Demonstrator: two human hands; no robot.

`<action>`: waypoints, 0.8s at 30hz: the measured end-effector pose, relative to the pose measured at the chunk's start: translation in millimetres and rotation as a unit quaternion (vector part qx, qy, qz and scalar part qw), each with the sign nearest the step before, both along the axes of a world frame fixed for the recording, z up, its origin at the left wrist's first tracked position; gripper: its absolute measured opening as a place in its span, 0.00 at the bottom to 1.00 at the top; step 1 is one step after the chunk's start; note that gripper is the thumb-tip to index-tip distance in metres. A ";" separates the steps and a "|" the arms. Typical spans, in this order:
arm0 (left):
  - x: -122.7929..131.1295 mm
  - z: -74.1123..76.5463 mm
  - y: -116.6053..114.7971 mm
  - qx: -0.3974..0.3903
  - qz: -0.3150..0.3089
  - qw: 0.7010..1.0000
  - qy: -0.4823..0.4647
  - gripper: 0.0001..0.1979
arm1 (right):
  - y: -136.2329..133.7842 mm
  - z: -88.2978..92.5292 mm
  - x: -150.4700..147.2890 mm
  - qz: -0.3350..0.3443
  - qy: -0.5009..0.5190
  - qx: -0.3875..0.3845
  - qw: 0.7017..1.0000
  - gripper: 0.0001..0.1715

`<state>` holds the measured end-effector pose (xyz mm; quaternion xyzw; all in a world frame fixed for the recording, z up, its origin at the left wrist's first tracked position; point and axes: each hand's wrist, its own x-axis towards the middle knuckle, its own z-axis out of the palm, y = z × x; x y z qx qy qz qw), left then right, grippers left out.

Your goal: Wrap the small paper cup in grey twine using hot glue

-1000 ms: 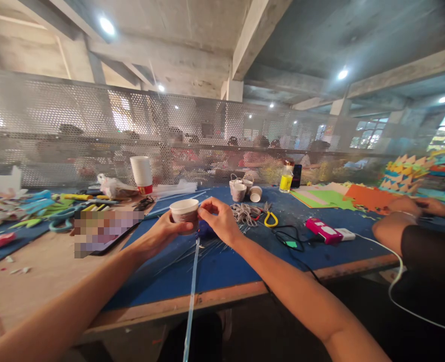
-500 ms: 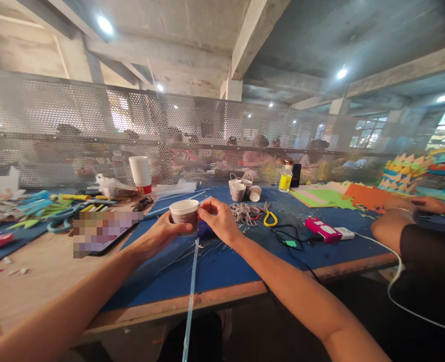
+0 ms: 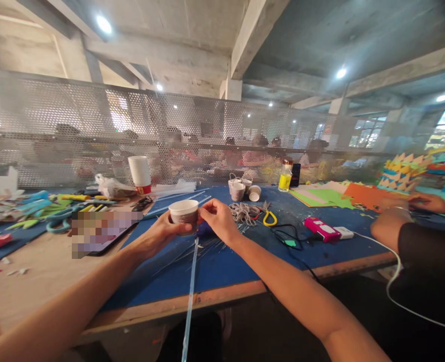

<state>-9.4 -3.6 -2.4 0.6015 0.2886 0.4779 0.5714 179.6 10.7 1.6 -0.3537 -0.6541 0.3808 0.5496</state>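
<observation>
A small paper cup (image 3: 184,207), its lower part wrapped in a brownish-grey band, is upright above the blue mat. My left hand (image 3: 165,227) grips it from the left, thumb across the front. At the cup's right side, my right hand (image 3: 218,217) has its fingertips pinched together against the wall; what lies between them is hidden. Below the hands, a dark blue object (image 3: 206,230) is partly covered, and a long clear glue stick (image 3: 191,291) runs from it past the table edge. A bundle of grey cord (image 3: 244,213) lies just beyond my right hand.
Yellow-handled pliers (image 3: 269,218), small wrapped cups (image 3: 237,191), a magenta device (image 3: 322,229) and a yellow-labelled bottle (image 3: 285,177) lie or stand rightward. Leftward are stacked paper cups (image 3: 139,172) and scissors (image 3: 59,221). Another person's arm (image 3: 392,229) works at far right.
My hands and the cup stay nearly in place, with only a slight shift of the right fingers. At far right, the other person's hands have moved a little.
</observation>
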 end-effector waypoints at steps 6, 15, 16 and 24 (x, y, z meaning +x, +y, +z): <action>-6.0 -1.5 4.4 -0.006 -0.017 1.000 -0.010 0.26 | 10.0 -3.5 4.2 0.005 0.105 -0.066 0.992 0.06; -10.1 -0.7 5.6 -0.021 -0.044 0.998 -0.041 0.22 | -4.6 -2.7 4.0 -0.021 -0.008 0.083 0.996 0.09; -9.9 -0.9 5.9 -0.022 -0.047 0.998 -0.043 0.22 | -7.0 -3.3 4.4 -0.037 -0.037 0.122 0.991 0.09; -7.9 0.4 5.0 -0.012 -0.058 0.997 -0.057 0.20 | -15.1 -7.7 4.6 -0.089 -0.204 0.340 0.914 0.18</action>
